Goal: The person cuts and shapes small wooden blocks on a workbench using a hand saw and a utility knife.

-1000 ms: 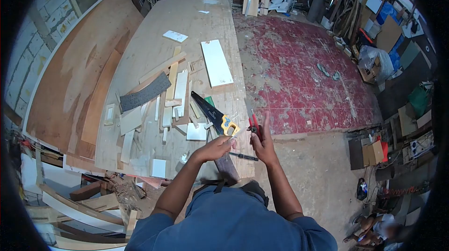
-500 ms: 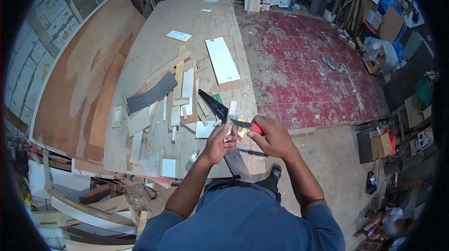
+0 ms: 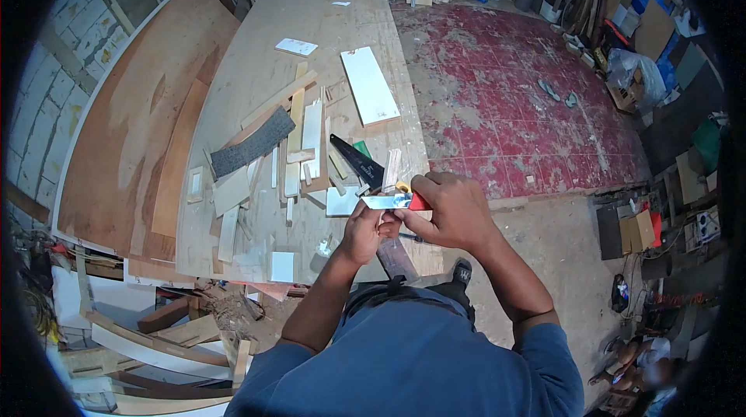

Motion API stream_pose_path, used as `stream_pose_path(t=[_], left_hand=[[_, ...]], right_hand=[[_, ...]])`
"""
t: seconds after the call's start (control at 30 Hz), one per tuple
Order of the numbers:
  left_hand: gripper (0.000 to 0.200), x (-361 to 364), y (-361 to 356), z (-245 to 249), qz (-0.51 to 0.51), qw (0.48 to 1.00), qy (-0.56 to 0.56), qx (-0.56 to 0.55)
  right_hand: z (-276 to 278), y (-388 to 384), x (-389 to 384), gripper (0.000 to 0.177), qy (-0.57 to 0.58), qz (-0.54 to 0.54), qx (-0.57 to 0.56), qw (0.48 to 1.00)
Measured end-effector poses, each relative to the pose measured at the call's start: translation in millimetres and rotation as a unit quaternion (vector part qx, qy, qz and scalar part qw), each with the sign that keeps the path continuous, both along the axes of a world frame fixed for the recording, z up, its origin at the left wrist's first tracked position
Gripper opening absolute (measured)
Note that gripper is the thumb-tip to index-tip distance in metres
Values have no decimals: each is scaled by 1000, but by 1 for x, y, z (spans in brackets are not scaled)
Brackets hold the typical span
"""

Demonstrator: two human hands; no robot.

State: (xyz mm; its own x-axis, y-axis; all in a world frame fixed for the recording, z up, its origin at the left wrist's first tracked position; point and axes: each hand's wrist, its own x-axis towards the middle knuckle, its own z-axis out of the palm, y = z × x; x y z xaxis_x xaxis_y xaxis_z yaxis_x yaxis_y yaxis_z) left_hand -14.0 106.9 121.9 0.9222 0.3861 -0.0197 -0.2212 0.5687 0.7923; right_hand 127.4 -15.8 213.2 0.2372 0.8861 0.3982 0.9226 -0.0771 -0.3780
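My right hand point(image 3: 457, 211) is wrapped round the red handle of a knife point(image 3: 384, 202). Its wide shiny blade points left and crosses just above the fingers of my left hand point(image 3: 362, 235). A narrow pale wood strip point(image 3: 394, 160) is gripped in that left hand, its upper end sticking out beyond the blade; the lower part is hidden by fingers. Just past both hands, a black handsaw blade point(image 3: 357, 160) lies on the plywood table point(image 3: 256, 52). Something small and yellow point(image 3: 402, 186) shows beside the knife.
Wood offcuts point(image 3: 311, 137), a dark grey curved strip point(image 3: 253, 145) and a white board point(image 3: 368, 87) lie on the table. A large plywood sheet point(image 3: 140, 122) leans at left. Sandals point(image 3: 549, 90) lie on the red floor. Another person point(image 3: 645, 362) is at lower right.
The knife has turned from edge-on to showing its blade flat, and moved left over the strip. My right hand has come closer to my left. The view has shifted slightly.
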Motion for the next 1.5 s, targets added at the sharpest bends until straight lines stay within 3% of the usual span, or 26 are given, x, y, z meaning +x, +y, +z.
stream_pose_path(t=[0.13, 0.4, 0.73, 1.5], left_hand=[[29, 2, -3, -2, 55, 996, 57, 33], [24, -5, 10, -14, 13, 999, 10, 48], [22, -10, 7, 11, 29, 996, 33, 74], [26, -10, 9, 7, 12, 994, 27, 102]], right_hand=[[4, 3, -3, 37, -10, -17, -6, 1000], [1, 10, -7, 51, -36, -24, -20, 999], [-4, 16, -11, 53, -48, -25, -7, 999], [-5, 16, -7, 51, -40, -11, -13, 999]])
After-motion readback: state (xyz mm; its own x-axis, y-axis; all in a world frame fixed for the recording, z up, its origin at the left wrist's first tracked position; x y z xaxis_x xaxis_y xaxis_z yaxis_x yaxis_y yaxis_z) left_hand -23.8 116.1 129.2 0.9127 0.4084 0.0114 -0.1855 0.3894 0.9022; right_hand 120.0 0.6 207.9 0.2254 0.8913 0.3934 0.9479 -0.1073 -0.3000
